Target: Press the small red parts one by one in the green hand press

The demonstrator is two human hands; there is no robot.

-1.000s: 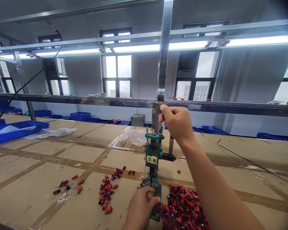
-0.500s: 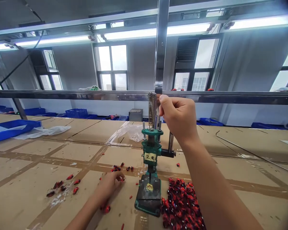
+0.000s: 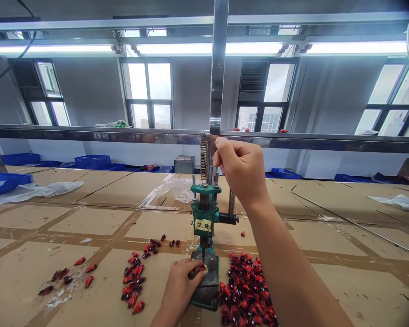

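A green hand press [image 3: 200, 212] marked "2#" stands upright on the table, with a coil spring [image 3: 203, 159] on top. My right hand [image 3: 243, 170] is closed around the upper end of its lever [image 3: 232, 204]; the grip is hidden in my fingers. Low down, my left hand [image 3: 182, 284] pinches a small red-and-black plastic part [image 3: 202, 268] on the press base [image 3: 209, 290], right under the thin punch [image 3: 203, 255]. Fingers partly cover that part. Beside the base on the right lies a big pile of similar red-and-black parts [image 3: 247, 288].
Left of the press sits a smaller cluster of parts [image 3: 133, 281], with several loose ones [image 3: 59, 274] farther left. A metal post [image 3: 219, 68] and crossbar [image 3: 150, 135] stand behind the press. A blue tray [image 3: 7, 184] is at the left, a thin bent rod [image 3: 341, 220] at the right.
My left hand has moved right from the table onto the press base, bringing a small red part under the punch. My right hand stays at the lever. The view has shifted slightly.
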